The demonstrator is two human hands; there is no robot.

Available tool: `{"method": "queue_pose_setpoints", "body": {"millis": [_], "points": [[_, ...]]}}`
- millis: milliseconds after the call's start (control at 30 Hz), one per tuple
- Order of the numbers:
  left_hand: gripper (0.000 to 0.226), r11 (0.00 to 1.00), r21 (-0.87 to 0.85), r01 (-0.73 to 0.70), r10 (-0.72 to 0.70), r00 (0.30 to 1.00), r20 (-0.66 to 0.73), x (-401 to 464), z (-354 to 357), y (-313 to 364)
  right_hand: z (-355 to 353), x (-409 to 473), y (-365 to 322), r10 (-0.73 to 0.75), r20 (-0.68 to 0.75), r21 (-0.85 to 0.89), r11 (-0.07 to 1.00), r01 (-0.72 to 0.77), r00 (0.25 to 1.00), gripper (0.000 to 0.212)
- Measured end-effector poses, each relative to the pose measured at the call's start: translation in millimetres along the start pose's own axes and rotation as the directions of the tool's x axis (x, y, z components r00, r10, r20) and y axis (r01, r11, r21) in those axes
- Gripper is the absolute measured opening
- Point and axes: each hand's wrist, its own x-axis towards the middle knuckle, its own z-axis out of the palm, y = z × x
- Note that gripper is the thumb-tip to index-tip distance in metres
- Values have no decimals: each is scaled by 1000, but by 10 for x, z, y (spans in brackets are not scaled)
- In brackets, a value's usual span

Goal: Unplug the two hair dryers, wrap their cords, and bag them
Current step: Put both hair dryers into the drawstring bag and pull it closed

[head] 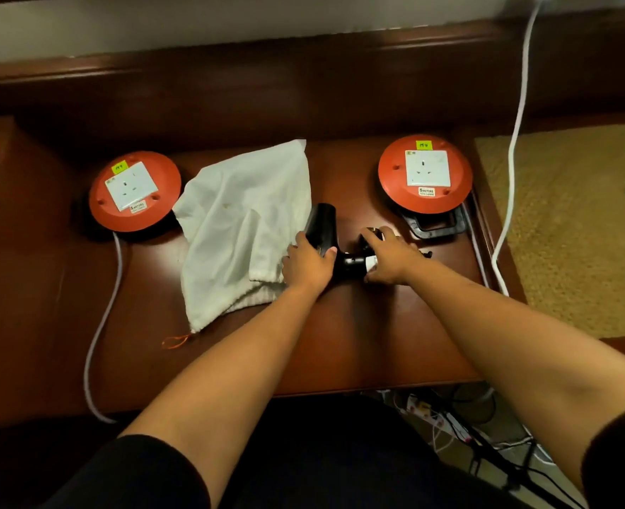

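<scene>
On table [377,343]: bag [244,222] centre, dryer [322,225] just right of it; reels [134,191] [425,174] at left and right.

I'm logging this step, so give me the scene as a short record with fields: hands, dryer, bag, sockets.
left hand: left hand grips the black hair dryer by its barrel
right hand: right hand holds the dryer's handle end
bag: white cloth bag lies left of the dryer, touching it
sockets: left reel socket and right reel socket both have nothing plugged in
surface: wooden table
</scene>
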Motion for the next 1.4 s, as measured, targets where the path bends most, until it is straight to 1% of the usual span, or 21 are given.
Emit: {"method": "queue_pose_setpoints", "body": {"millis": [100, 233, 400, 533, 633, 733, 900, 967, 1033, 1100, 1167, 1233, 1267, 1300, 1333, 1400], "points": [[81, 995, -97, 13, -10, 999, 37, 27, 13, -16, 13, 57, -10, 1, -2, -46, 999, -1, 1000, 101], [81, 986, -167, 25, -12, 997, 76, 46, -13, -19, -16, 75, 0, -28, -9, -89, 996, 27, 1000, 89], [66, 982, -187, -2, 22, 994, 103, 43, -99, -4, -61, -40, 56, -54, -95, -114, 993, 43, 994, 57], [63, 975, -221, -33, 61, 991, 122, 20, -283, 45, -88, -183, 48, -110, -155, -18, 994, 109, 982, 43], [59, 964, -256, -67, 99, 989, 113, -1, -464, 82, -169, -303, -23, -137, -214, 58, 987, 153, 967, 41], [56, 953, -291, -85, 115, 989, 88, -34, -653, 64, -262, -414, -149, -191, -243, 50, 977, 209, 951, 41], [60, 932, -352, -84, 102, 994, 33, -101, -1009, -34, -415, -533, -443, -264, -297, -41, 964, 264, 917, 33], [61, 918, -386, -90, 95, 995, -6, -127, -1143, -104, -470, -583, -560, -274, -308, -20, 959, 281, 911, 32], [55, 865, -483, -135, 107, 991, -86, -188, -1257, -207, -524, -631, -668, -262, -317, 21, 959, 283, 912, 30], [47, 806, -557, -202, 98, 972, -211, -263, -1331, -364, -573, -657, -753, -244, -344, 52, 959, 278, 907, 28], [39, 826, -525, -205, 50, 955, -293, -313, -1344, -618, -624, -682, -849, -224, -357, 122, 951, 283, 907, 28], [32, 898, -425, -116, -13, 957, -290, -318, -1279, -925, -664, -701, -935, -222, -371, 185, 934, 306, 902, 30], [32, 942, -329, -62, -31, 962, -271, -317, -1229, -1081, -672, -707, -975, -231, -381, 197, 926, 322, 895, 31], [36, 981, -193, -22, -26, 970, -242, -332, -1174, -1227, -675, -724, -1023, -240, -392, 206, 918, 339, 888, 31], [42, 999, -35, -10, 2, 979, -202, -354, -1111, -1366, -671, -737, -1074, -245, -400, 222, 909, 352, 883, 30], [53, 971, 235, -43, 74, 990, -122, -407, -988, -1614, -635, -775, -1190, -252, -397, 270, 887, 374, 883, 26]]}}
